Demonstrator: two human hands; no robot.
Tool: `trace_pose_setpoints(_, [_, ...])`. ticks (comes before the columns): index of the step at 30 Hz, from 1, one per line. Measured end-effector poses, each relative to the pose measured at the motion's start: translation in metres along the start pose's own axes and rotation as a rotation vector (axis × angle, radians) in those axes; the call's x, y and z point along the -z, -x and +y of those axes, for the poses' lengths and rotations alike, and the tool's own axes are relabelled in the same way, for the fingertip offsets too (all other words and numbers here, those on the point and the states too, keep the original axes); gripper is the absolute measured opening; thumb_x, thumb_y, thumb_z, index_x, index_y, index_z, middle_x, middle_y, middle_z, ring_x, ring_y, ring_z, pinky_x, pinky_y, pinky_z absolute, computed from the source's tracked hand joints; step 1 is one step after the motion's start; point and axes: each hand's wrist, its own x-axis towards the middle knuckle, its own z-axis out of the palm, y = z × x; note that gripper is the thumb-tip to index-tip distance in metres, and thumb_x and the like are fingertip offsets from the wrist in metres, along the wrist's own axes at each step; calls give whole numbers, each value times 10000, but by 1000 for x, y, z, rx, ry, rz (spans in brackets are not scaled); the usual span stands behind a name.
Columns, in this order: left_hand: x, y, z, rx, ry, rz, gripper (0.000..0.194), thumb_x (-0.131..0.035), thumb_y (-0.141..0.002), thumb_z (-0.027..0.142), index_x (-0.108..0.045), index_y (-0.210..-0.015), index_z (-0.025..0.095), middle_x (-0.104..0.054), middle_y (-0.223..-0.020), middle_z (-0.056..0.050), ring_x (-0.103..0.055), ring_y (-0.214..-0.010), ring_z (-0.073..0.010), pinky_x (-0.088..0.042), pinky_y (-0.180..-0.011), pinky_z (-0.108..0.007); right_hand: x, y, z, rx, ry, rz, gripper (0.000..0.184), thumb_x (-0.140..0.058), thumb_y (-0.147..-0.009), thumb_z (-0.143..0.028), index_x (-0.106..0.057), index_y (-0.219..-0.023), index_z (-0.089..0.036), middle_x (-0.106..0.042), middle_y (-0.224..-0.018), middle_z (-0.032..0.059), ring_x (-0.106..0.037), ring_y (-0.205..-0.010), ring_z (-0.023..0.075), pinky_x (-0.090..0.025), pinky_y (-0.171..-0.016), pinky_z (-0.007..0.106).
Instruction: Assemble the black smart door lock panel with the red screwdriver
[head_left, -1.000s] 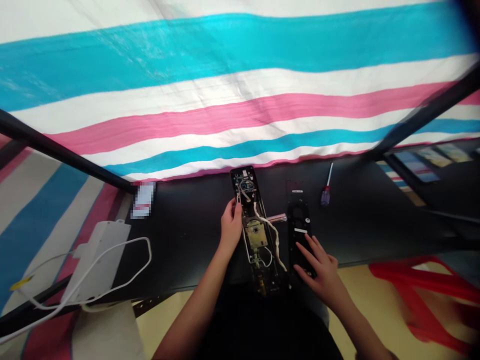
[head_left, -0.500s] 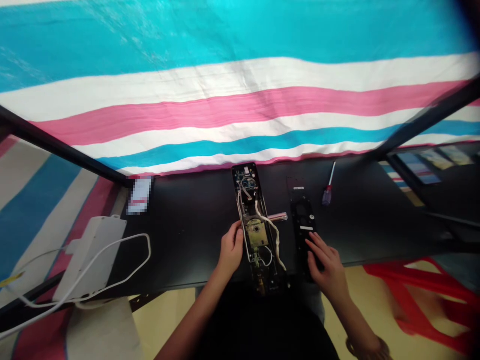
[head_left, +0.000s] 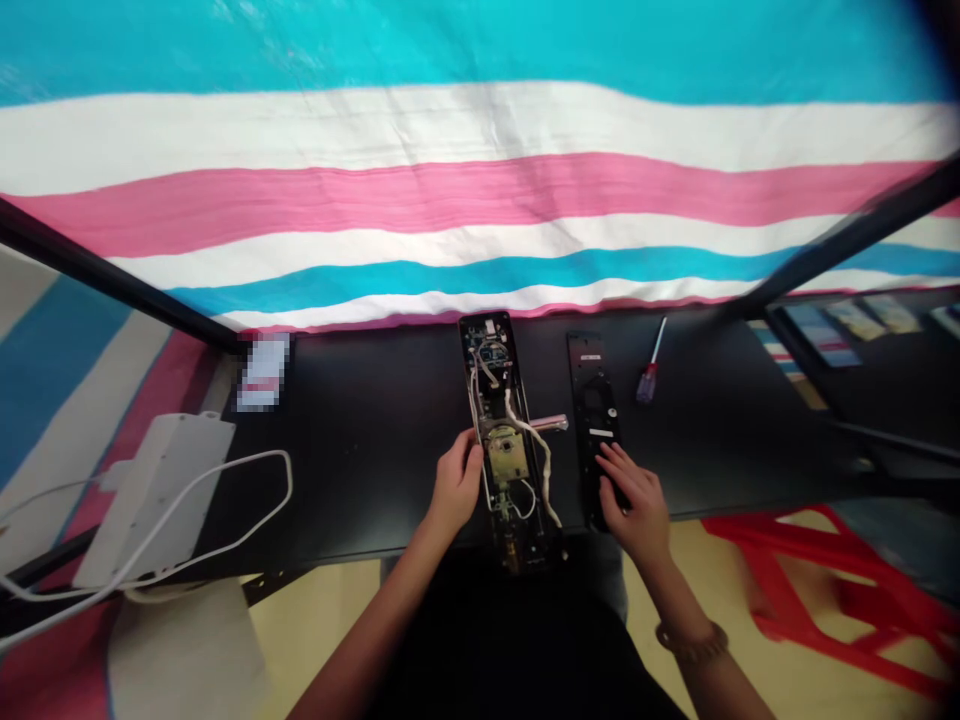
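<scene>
1. One black plate (head_left: 589,378) lies right of the open housing (head_left: 508,456), long axes nearly parallel, running away from the body.
2. Right hand (head_left: 637,508), nearer the plate: fingers part-open on its near half, not closed round it.
3. Left hand (head_left: 454,484): fingers bent at the housing's left edge; whether they grip, I cannot tell.

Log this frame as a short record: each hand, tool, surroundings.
Left hand: at left edge of long black open-cased device with exposed wiring
Right hand: fingers over near end of long black flat plate
Tool: purple-handled metal screwdriver, right of plate
Surface: black table
Table's left end: white rectangular power strip
</scene>
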Motion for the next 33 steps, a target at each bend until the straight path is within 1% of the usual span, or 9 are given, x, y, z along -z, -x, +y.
trace_pose_setpoints(6, [-1,-1,1,-25,-18,-4,367,-393,-1022,411,-621,-1179,170,-720,-1033,-72,-657,-909,-200,-478,-835,-288,0,-3,-5,-28,-9,41,282,-535,-926,-195,-675,-1169,-221,-692,-1301,108,-629,-1252,287,-473,-926,444])
trace_pose_setpoints(11, [-3,-3,2,-62,-50,30,358,-407,-1017,417,-641,-1125,169,-719,-985,-59,-649,-876,-189,-472,-822,-272,1,-3,-5,-30,-19,72,266,-541,-923,-187,-685,-1146,-208,-705,-1279,105,-632,-1249,270,-474,-937,431])
trace_pose_setpoints(16, [-6,-2,2,-66,-85,56,393,-403,-1015,435,-649,-1154,162,-726,-1032,-73,-651,-914,-197,-474,-847,-278,0,-1,-4,-42,-20,86,262,-524,-929,-195,-693,-1130,-204,-712,-1266,106,-637,-1243,268,-473,-945,433])
trace_pose_setpoints(20, [-7,-2,1,-75,-96,67,411,-388,-1019,449,-651,-1154,162,-723,-1041,-70,-645,-904,-189,-478,-837,-274,-1,0,-2,-49,-27,97,264,-521,-931,-192,-696,-1129,-204,-712,-1267,105,-632,-1251,259,-474,-968,428])
trace_pose_setpoints(24, [-8,-2,0,-87,-98,70,388,-405,-1020,433,-660,-1135,163,-718,-995,-53,-634,-870,-175,-477,-813,-258,1,1,-4,-58,-31,91,263,-525,-941,-216,-694,-1144,-206,-721,-1248,104,-641,-1238,258,-479,-983,424])
trace_pose_setpoints(27, [-8,-2,0,-86,-108,78,385,-405,-1023,430,-663,-1123,163,-711,-964,-43,-625,-852,-167,-474,-798,-250,3,2,-4,-62,-38,68,257,-529,-950,-261,-696,-1137,-210,-726,-1237,99,-645,-1232,276,-478,-994,448])
trace_pose_setpoints(31, [-8,-3,-1,-88,-87,70,391,-404,-1020,431,-662,-1141,163,-716,-1009,-47,-627,-862,-163,-479,-802,-254,5,2,-4,-59,-69,62,251,-541,-946,-273,-696,-1136,-218,-734,-1223,84,-646,-1230,281,-482,-1000,457])
trace_pose_setpoints(33, [-7,-2,-1,-86,-53,51,394,-436,-1001,442,-653,-1162,156,-720,-1018,-57,-638,-864,-174,-494,-797,-267,5,3,-4,-53,-78,76,241,-555,-940,-267,-699,-1127,-218,-737,-1216,85,-654,-1219,280,-488,-995,451])
